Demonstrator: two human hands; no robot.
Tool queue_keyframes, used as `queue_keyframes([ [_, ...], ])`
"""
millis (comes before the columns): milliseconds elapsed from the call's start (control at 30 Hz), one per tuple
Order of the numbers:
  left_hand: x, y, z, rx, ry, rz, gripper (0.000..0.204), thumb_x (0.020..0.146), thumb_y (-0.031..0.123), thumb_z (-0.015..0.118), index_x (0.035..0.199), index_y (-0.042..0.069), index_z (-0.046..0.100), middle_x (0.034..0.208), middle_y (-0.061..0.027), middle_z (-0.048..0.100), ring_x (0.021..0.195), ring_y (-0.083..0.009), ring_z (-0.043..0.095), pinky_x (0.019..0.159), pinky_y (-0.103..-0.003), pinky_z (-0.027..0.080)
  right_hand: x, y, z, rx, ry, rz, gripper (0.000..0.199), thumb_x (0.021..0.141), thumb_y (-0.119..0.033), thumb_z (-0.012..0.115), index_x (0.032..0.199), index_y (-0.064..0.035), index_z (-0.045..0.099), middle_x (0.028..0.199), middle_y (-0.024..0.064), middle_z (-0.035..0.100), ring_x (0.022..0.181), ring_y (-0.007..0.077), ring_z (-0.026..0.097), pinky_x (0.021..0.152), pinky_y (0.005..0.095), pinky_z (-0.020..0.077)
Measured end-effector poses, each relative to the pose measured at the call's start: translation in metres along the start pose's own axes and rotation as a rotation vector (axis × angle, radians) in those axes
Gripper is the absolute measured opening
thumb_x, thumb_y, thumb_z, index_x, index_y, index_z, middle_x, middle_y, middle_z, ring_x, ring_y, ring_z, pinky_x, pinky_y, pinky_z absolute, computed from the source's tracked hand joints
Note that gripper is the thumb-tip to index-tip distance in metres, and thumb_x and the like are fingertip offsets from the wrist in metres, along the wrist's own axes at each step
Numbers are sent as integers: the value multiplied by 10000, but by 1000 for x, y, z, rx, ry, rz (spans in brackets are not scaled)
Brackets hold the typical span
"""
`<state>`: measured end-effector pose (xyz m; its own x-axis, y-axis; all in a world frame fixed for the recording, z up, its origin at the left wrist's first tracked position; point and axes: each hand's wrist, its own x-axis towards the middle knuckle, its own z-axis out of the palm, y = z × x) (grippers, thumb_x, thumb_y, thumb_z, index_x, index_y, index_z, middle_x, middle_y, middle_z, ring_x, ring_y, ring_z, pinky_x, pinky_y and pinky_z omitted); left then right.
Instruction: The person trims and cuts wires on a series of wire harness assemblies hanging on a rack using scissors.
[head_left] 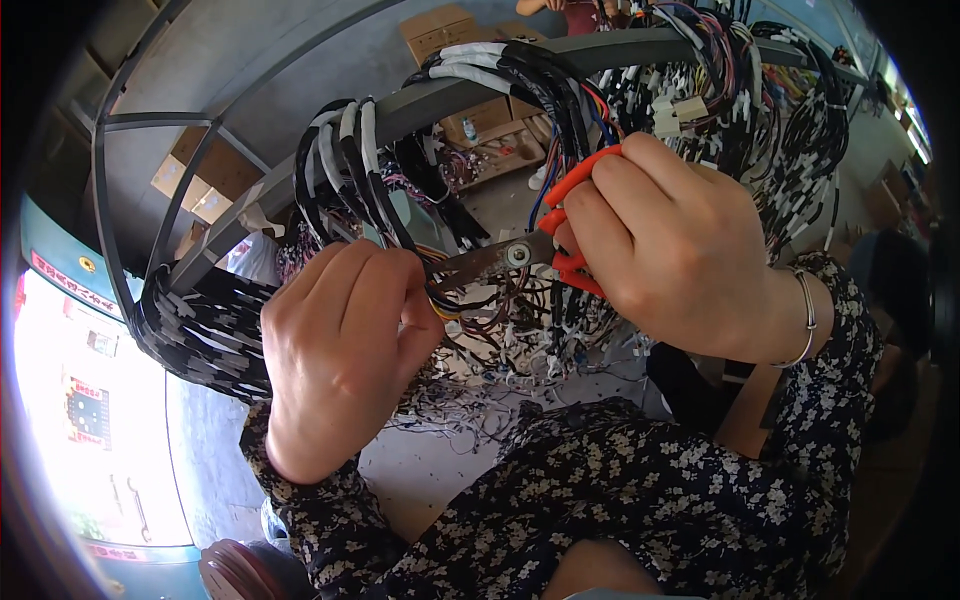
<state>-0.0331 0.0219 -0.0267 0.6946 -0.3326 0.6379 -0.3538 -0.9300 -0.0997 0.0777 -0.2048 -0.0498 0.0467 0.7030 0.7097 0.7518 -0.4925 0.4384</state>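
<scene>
My right hand (680,240) is wrapped round the orange-red handles of a pair of scissors (518,255). The blades point left and reach the fingertips of my left hand (345,335). That hand is closed in a pinch on a bundle of wires (432,256), some yellow and orange, coming out of black sleeving. Whether the blades are touching a wire is hidden by my fingers. Above, a wire harness (360,150) with black and white wrapping hangs over a grey metal bar (410,105).
More wire bundles (200,330) hang at the left and others with white connectors (680,115) at the right. Cardboard boxes (210,170) stand behind the frame. Wire scraps (450,415) lie on the floor below. At the top edge another person's hand (540,6) shows.
</scene>
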Motion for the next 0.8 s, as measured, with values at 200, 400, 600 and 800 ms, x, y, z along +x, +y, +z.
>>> queue_keyframes([
  [200,9,3,-8,111,-114,53,220,633,-24,718,799,26,581,710,-77,548,636,-252,591,543,-362,477,5,-7,6,28,50,45,177,727,-123,723,686,-51,566,723,34,511,696,169,563,458,260,456],
  [400,10,9,-6,205,-98,86,237,639,-24,713,824,29,575,712,-80,536,625,-257,577,534,-361,469,10,-19,17,22,91,48,156,675,-110,710,665,-50,566,712,35,502,702,190,550,516,270,482],
  [600,0,9,-4,203,-101,17,256,655,-50,708,864,21,577,721,-83,531,624,-269,563,539,-366,470,13,-24,25,-8,195,5,113,607,-80,663,644,-32,567,693,33,480,700,197,532,526,258,478],
  [800,-20,21,-19,-49,128,-105,215,656,-96,678,854,-16,655,742,-94,666,607,-226,639,527,-304,497,-11,-19,23,66,109,-91,118,676,-144,673,659,-43,613,643,29,505,691,199,511,499,264,425],
])
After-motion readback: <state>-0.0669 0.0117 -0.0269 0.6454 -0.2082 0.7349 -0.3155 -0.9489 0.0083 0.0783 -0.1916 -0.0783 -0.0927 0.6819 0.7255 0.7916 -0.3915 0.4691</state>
